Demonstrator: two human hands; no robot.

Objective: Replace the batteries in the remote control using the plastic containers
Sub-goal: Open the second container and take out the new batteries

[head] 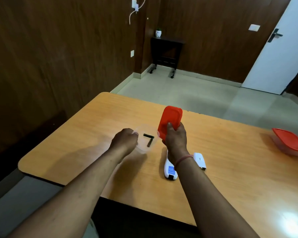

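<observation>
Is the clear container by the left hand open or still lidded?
Open. The right hand holds its red lid lifted clear, and two dark batteries show inside the clear container, steadied by the left hand.

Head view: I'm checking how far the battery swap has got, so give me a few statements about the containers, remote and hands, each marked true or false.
1. The right hand holds a red lid above the table. True.
2. The clear container by the left hand is empty. False: two dark batteries lie in it.
3. The second container at the right still has its red lid on. True.
4. The white remote is in the left hand. False: it lies on the table, under the right wrist.
5. A white battery cover lies beside the remote. True.
</observation>
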